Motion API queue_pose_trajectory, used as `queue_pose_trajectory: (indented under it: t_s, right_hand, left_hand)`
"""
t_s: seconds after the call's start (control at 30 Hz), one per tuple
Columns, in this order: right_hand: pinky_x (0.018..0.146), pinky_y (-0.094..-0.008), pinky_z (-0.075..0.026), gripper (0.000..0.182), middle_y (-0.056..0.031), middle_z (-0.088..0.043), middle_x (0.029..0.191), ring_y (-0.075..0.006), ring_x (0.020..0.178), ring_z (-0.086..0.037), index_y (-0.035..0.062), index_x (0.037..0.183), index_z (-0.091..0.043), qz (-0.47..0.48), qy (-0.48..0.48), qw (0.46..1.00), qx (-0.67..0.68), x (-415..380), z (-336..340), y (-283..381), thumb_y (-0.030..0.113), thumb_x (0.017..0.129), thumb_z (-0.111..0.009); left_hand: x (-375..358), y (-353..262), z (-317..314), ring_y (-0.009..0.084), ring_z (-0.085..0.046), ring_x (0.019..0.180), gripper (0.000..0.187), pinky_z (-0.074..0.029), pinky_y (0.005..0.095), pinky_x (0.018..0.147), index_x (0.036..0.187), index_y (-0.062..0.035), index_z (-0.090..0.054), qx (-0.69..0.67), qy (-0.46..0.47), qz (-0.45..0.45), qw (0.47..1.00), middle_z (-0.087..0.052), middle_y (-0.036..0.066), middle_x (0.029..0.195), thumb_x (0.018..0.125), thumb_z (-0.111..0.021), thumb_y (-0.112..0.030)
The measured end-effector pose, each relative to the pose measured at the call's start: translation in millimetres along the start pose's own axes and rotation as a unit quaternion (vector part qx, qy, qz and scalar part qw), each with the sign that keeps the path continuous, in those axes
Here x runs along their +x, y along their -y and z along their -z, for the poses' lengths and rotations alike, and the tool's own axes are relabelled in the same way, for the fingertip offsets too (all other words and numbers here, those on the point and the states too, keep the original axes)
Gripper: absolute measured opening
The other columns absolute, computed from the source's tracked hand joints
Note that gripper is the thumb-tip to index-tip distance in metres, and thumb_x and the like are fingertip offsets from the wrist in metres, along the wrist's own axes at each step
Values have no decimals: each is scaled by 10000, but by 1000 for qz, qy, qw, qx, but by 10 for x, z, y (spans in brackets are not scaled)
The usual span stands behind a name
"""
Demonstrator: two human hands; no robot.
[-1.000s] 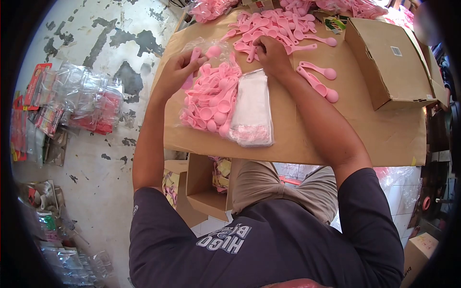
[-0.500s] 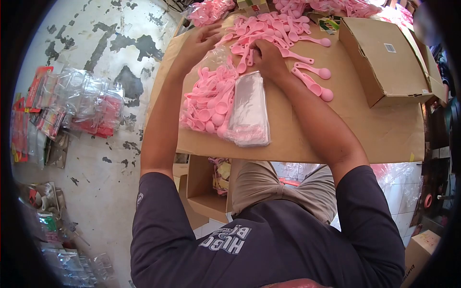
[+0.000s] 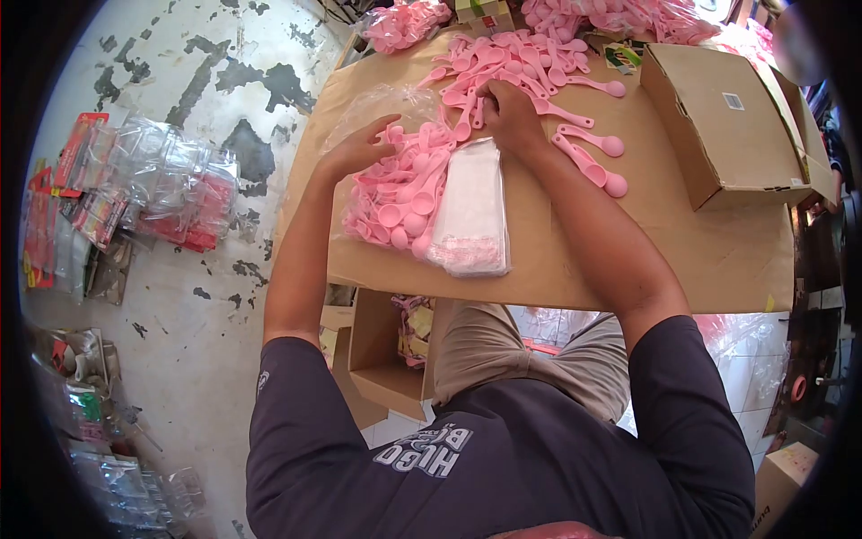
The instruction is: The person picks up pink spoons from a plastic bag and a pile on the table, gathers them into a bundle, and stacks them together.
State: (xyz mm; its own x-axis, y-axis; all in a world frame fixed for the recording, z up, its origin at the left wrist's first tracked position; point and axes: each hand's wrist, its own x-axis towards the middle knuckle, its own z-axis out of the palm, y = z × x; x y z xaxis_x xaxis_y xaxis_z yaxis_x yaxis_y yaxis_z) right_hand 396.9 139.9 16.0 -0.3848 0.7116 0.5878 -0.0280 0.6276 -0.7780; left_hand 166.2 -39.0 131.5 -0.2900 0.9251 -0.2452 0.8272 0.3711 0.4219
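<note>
Pink measuring spoons (image 3: 503, 58) lie heaped at the back of the cardboard-covered table. My right hand (image 3: 510, 112) is at the near side of that heap, its fingers curled on a pink spoon. A clear bag filled with pink spoons (image 3: 404, 193) rests at the table's left part. My left hand (image 3: 364, 148) is over the top of this bag with its fingers apart. Beside the bag, on its right, lies a stack of clear plastic sleeves (image 3: 473, 211). Two loose spoons (image 3: 588, 162) lie to the right of my right forearm.
A large cardboard box (image 3: 727, 126) stands on the table's right side. More bagged pink spoons (image 3: 406, 24) sit at the back edge. Below the table is an open carton (image 3: 386, 368). Clear packaging (image 3: 162, 180) lies on the floor at the left.
My left hand has come down and nearer from the spoon heap's left side to the filled bag. The right hand has stayed at the heap. The view has shifted slightly.
</note>
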Motion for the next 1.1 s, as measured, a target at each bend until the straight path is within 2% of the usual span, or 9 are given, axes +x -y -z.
queue_pose_trajectory:
  t_s: [0.13, 0.27, 0.37, 0.47, 0.6, 0.67, 0.83, 1.0, 1.1]
  right_hand:
    - [876, -473, -525, 144, -193, -699, 1006, -374, 978, -671, -7, 1018, -682, 9, 2, 1000, -10, 7, 1, -12, 38, 902, -610]
    - [805, -407, -535, 166, -185, -696, 960, -317, 867, -684, -29, 1054, -666, 27, -7, 999, -20, 3, -19, -39, -1, 903, -605]
    - [803, -404, -537, 168, -187, -695, 952, -316, 860, -684, -30, 1053, -667, 37, -14, 999, -28, 1, -22, -47, 3, 898, -611]
    - [802, -404, -539, 169, -187, -695, 943, -313, 859, -686, -32, 1054, -667, 37, -8, 999, -21, 2, -22, -56, 9, 901, -608]
    - [801, -404, -539, 172, -185, -696, 939, -309, 863, -688, -33, 1059, -668, 35, -6, 999, -16, 0, -19, -52, 12, 905, -605]
    - [874, -463, -530, 133, -189, -696, 994, -368, 969, -669, -11, 998, -676, 10, 2, 1000, -2, 3, -21, -43, 40, 890, -617]
    - [872, -461, -528, 139, -188, -697, 989, -362, 962, -670, -14, 1000, -675, 11, 1, 1000, -4, -6, 1, -13, 34, 884, -615]
    - [871, -458, -528, 148, -189, -700, 1001, -361, 960, -672, -20, 1008, -677, 7, 10, 1000, 0, -10, -8, -26, 28, 884, -614]
    - [798, -394, -534, 181, -174, -689, 932, -292, 845, -679, -14, 1071, -673, 34, -2, 999, -9, -7, -18, -55, 18, 906, -607]
  left_hand:
    - [12, -125, 5, 271, -601, 1311, 590, -483, 382, 1090, 1500, -143, -547, 90, 18, -97, 991, -567, 120, 1513, 927, -666, -220]
    - [-241, -478, -104, 256, -667, 1180, 452, -520, 373, 1015, 1342, -68, -650, 50, -34, -80, 995, -660, 144, 1361, 947, -687, -284]
    - [-687, -836, -414, 346, -675, 933, 469, -544, 432, 830, 1013, -13, -654, 149, -154, -96, 972, -685, 158, 951, 911, -732, -464]
    - [-922, -632, -705, 314, -656, 910, 425, -526, 411, 829, 1035, -23, -660, 236, -181, -104, 949, -668, 159, 1047, 905, -757, -416]
    - [-1011, -460, -762, 373, -665, 894, 281, -509, 487, 769, 967, -10, -644, 90, -168, -93, 977, -655, 154, 899, 921, -729, -274]
    - [-1103, -371, -780, 382, -659, 874, 230, -503, 484, 756, 954, -17, -647, 78, -197, -98, 972, -653, 160, 898, 928, -715, -235]
    - [-1322, -14, -535, 398, -640, 820, 159, -496, 471, 725, 921, -38, -654, 130, -276, -93, 948, -651, 165, 893, 933, -700, -190]
    - [-1610, 188, -71, 332, -648, 923, 105, -459, 456, 825, 923, -77, -663, 299, -364, -24, 882, -654, 104, 901, 937, -692, -176]
    - [-1737, 500, -85, 294, -656, 998, 99, -453, 426, 919, 995, -90, -688, 302, -323, 25, 897, -680, 81, 985, 920, -707, -151]
